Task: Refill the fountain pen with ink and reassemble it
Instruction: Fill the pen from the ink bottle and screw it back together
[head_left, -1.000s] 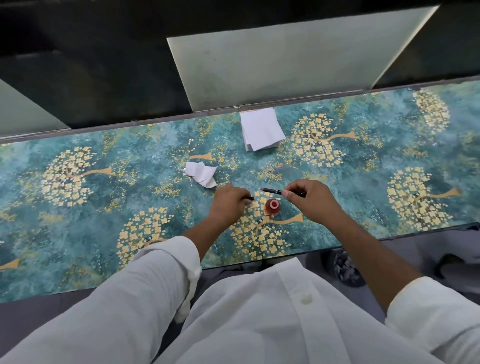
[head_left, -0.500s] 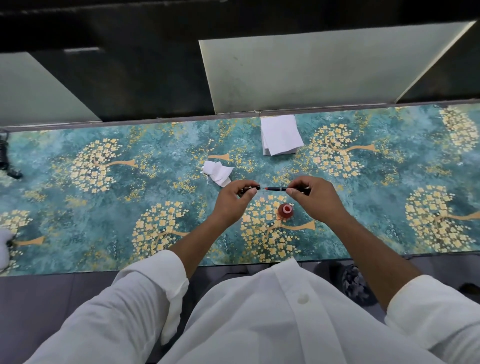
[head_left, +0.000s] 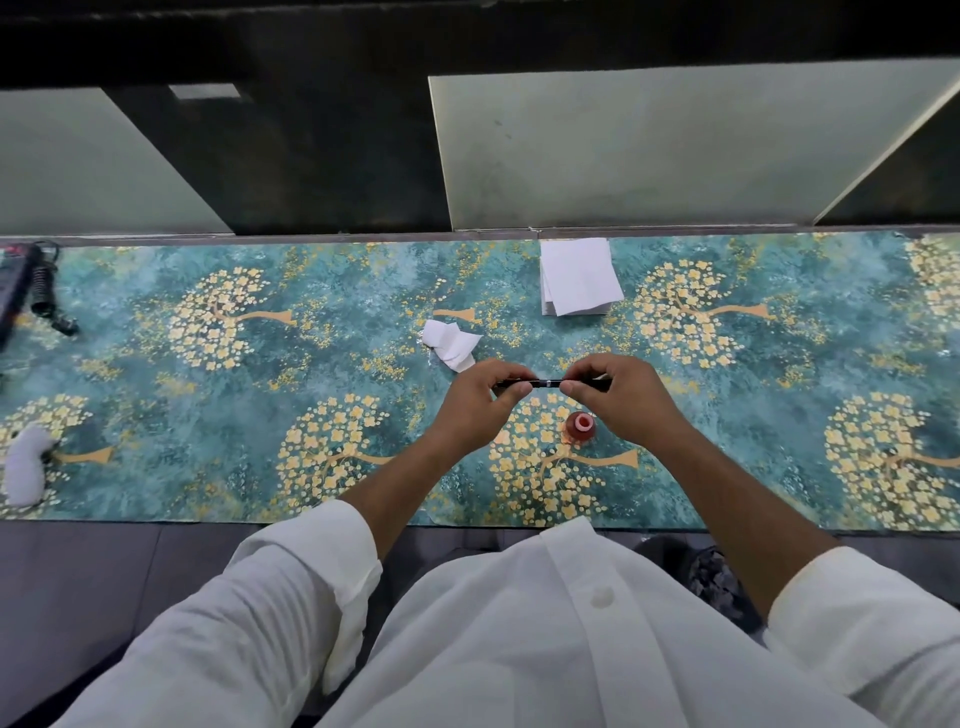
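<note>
Above a teal, gold-flowered bench (head_left: 208, 415), the fountain pen (head_left: 540, 384) is pinched at both ends by the left hand (head_left: 475, 402) and right hand (head_left: 618, 400), apparently being screwed together beside the open ink bottle (head_left: 580, 427), so careful alignment is called for.

An indoor desk or counter, likely an office or study workstation, seen from above. The long table (head_left: 156, 415) is covered in a teal sheet printed with golden trees. Pale divider panels (head_left: 649, 150) stand upright along its far edge against a dark background, like cubicle partitions. A stack of white paper (head_left: 576, 275) lies by the panel, a crumpled tissue (head_left: 452, 343) nearby, and a black cabled device (head_left: 31, 286) sits at the far left.
</note>
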